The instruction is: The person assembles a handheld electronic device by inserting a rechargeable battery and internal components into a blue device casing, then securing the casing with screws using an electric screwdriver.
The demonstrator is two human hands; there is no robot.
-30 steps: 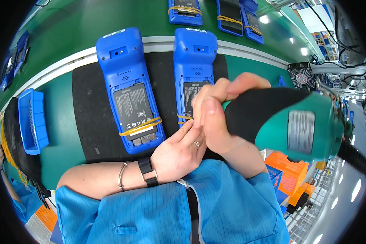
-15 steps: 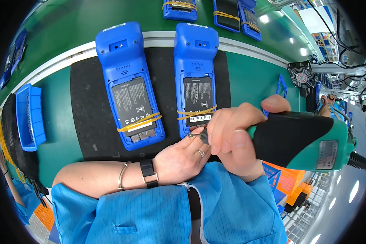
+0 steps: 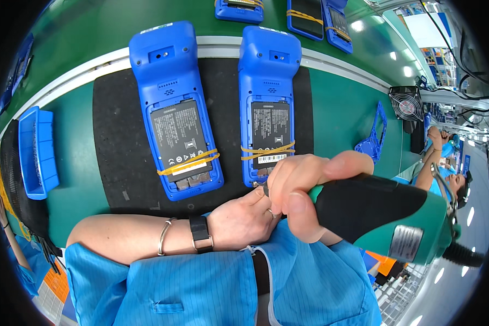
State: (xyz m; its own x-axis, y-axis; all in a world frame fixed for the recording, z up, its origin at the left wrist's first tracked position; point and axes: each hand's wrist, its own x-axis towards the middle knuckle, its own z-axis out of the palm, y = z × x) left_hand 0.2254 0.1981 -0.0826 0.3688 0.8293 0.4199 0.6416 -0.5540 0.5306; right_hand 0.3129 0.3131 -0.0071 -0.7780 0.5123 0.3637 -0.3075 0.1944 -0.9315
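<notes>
A green and black electric screwdriver [image 3: 375,212] lies nearly level in my right hand [image 3: 304,187], whose fingers wrap its front end. Its bit points left, to the lower end of the right-hand blue handheld terminal [image 3: 270,60]. My left hand [image 3: 242,220] is closed beside the bit, fingertips pressed together; what they pinch, if anything, is hidden. Yellow rubber bands [image 3: 267,151] cross that terminal's black battery. To its left lies a second blue terminal [image 3: 165,60], also back up with a battery and bands. Both rest on a black mat [image 3: 117,141].
A blue parts bin [image 3: 38,152] stands at the left beside a black mesh bundle [image 3: 16,179]. On the right are a blue plastic frame [image 3: 376,138] and a fan [image 3: 406,103]. More terminals [image 3: 304,22] lie beyond the white rail. Another person [image 3: 445,171] sits far right.
The screwdriver's rear end has swung toward me and its bit has shifted slightly left. My left hand stays by the bit. At the far right, the other person shows more fully.
</notes>
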